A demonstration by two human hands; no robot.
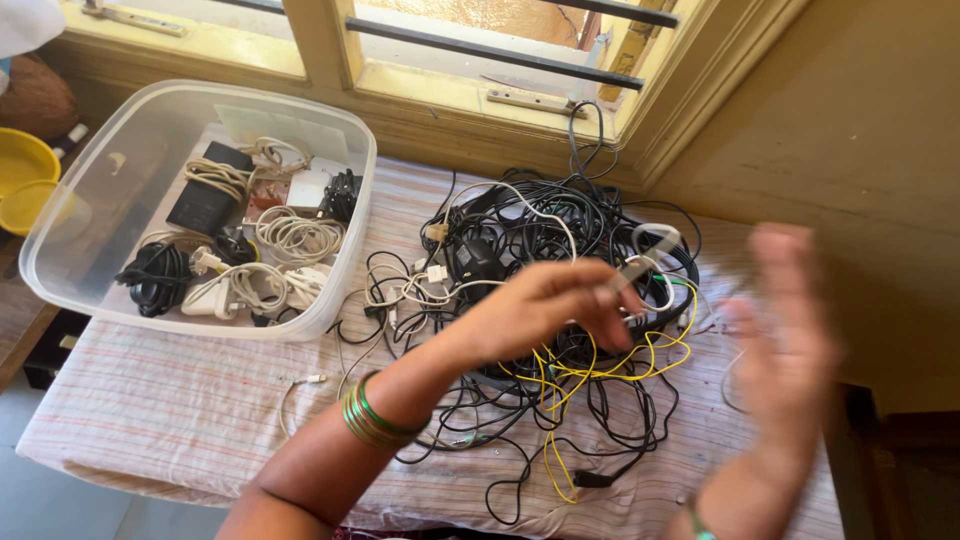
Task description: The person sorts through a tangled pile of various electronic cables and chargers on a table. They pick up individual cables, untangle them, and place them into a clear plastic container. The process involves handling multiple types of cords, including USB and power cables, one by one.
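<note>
**White cable pinched above the tangle**

Left hand (545, 310) clamped on white cable (645, 255), looping up at 1 o'clock from fingertips. Right hand (785, 330) blurred, fingers apart, holding nothing, at 3 o'clock. Cable heap (545, 250) beneath on bench (170, 400); plastic bin (100, 270) at 9 o'clock.

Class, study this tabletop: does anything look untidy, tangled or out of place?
Yes. The heap of cables on the striped cloth is one knotted snarl, unlike the coiled leads in the clear plastic bin. The left hand pinches a pale cable; the right hand is blurred.
</note>
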